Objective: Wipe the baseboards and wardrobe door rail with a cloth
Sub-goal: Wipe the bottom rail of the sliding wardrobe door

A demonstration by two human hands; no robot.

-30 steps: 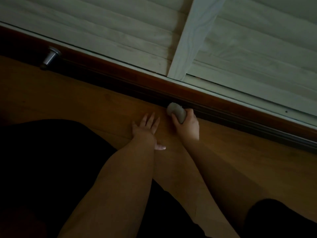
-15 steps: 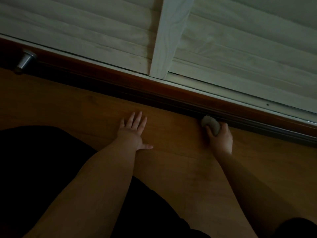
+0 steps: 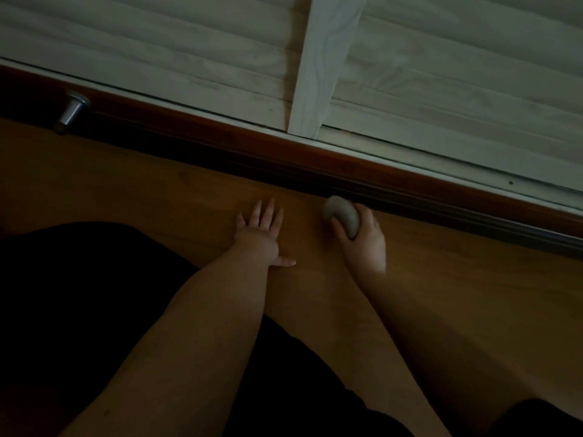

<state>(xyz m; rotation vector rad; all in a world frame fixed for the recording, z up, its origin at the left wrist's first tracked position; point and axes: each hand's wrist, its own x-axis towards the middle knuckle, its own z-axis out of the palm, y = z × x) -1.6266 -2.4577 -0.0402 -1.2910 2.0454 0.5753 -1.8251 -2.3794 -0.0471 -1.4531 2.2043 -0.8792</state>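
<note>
- Right hand [image 3: 362, 244] curled around small grey wadded cloth [image 3: 343, 216]; wad bunched into a firm pad, presumably to fit the narrow groove; blurred in outline, suggesting a stroke under way.
- Cloth pressed at the near edge of dark metal wardrobe door rail [image 3: 441, 212], where rail meets floor.
- Left hand [image 3: 262, 231] flat on orange-brown wooden floor [image 3: 126, 184], fingers straight and spread, holding nothing; likely placed as a brace for the forward lean.
- Reddish-brown wooden baseboard strip [image 3: 220, 134] directly behind rail, below pale slatted wardrobe doors [image 3: 189, 52].
- Cylindrical silver metal doorstop [image 3: 71, 111] far left, well apart from cloth.
</note>
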